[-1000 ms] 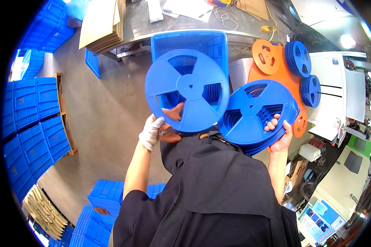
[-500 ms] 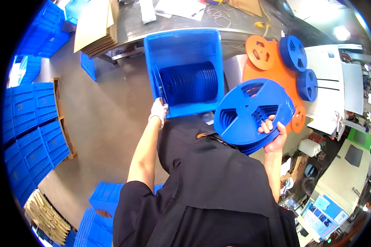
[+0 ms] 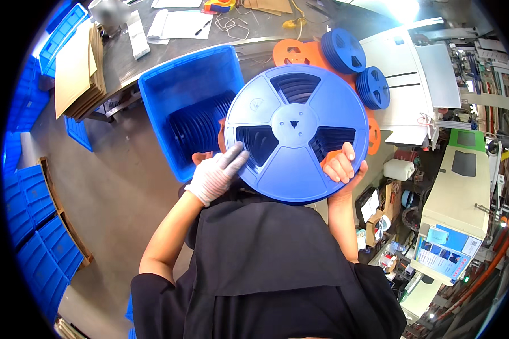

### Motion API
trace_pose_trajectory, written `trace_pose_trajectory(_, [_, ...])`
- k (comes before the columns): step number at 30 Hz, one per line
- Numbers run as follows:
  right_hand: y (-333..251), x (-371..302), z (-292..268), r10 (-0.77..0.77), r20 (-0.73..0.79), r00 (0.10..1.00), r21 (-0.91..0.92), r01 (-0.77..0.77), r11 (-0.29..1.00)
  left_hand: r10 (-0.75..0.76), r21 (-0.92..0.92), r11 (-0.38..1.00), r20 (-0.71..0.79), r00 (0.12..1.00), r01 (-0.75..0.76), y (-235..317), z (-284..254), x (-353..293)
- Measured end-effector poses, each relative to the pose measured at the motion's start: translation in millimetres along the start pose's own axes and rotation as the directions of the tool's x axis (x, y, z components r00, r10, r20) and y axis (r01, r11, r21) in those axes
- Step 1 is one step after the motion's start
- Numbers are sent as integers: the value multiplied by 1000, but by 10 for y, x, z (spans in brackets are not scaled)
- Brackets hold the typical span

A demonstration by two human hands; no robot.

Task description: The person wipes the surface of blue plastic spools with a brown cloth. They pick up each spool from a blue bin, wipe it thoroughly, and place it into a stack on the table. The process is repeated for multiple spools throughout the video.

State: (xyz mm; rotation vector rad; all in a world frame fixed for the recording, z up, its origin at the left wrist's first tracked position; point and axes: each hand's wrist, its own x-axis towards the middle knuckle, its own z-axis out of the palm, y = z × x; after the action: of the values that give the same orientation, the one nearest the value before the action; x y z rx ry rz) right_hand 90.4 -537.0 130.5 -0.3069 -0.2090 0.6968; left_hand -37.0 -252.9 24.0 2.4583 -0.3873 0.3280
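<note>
A stack of large blue plastic reels (image 3: 294, 124) is held up in front of my body, its spoked face turned upward. My right hand (image 3: 343, 166) grips it at the lower right, with fingers hooked through an opening and the thumb by the rim. At the stack's left edge is my left hand (image 3: 212, 175), in a white glove with some fingertips bare. Its fingers are spread, and two gloved ones rest against the reel's face. Behind it, a blue bin (image 3: 152, 96) holds a row of dark blue reels (image 3: 201, 127) standing on edge.
Beyond the bin runs a grey workbench (image 3: 181, 50) with papers and a pen. Smaller blue reels (image 3: 344, 51) sit on a large orange surface at the right. Cardboard sheets (image 3: 76, 73) and stacked blue crates (image 3: 42, 209) stand left. A beige machine (image 3: 455, 192) is at the right.
The reel stack has been raised and moved left, now overlapping the bin. My left hand has left the bin's near edge and come to the stack's left side. The bin appears farther left and tilted.
</note>
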Motion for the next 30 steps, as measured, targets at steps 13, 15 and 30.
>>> trace_pose_trajectory(13, [154,155,-32,104,-69,992,-29,-106,994,17,-18,1000,145,989,-15,-86,19,-301])
trace_pose_trajectory(15, [158,156,-33,124,-45,991,-26,-126,992,0,-8,1000,145,989,1,-31,-12,-330])
trace_pose_trajectory(30, [206,231,61,209,-29,977,-136,-211,968,-58,-43,997,148,987,65,8,94,-455])
